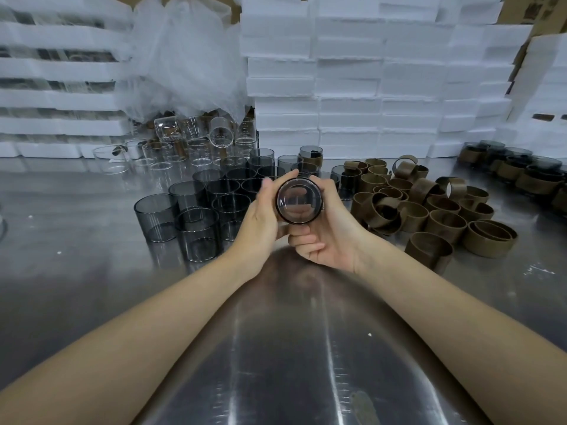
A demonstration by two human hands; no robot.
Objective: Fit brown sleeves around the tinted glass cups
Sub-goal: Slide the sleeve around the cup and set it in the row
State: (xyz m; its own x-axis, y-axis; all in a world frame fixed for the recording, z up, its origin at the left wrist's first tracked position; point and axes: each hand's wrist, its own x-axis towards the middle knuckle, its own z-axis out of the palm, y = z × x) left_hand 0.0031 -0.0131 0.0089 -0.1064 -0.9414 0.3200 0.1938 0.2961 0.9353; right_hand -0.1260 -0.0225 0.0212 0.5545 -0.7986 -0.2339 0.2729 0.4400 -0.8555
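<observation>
Both hands hold one tinted glass cup [299, 200] on its side above the steel table, its round end facing me. My left hand [264, 216] grips its left side and my right hand [329, 228] wraps its right side and underneath. A dark band rings the cup's edge; whether that is a brown sleeve I cannot tell. A group of bare tinted cups [196, 207] stands upright to the left. Loose brown sleeves [429, 204] lie heaped to the right. Cups wearing sleeves [515, 170] stand at the far right.
Clear glass cups [171, 151] crowd the back left under a white plastic bag [184, 56]. Stacked white foam trays [368, 72] wall off the back. The steel table [92, 256] stretches toward me between my forearms.
</observation>
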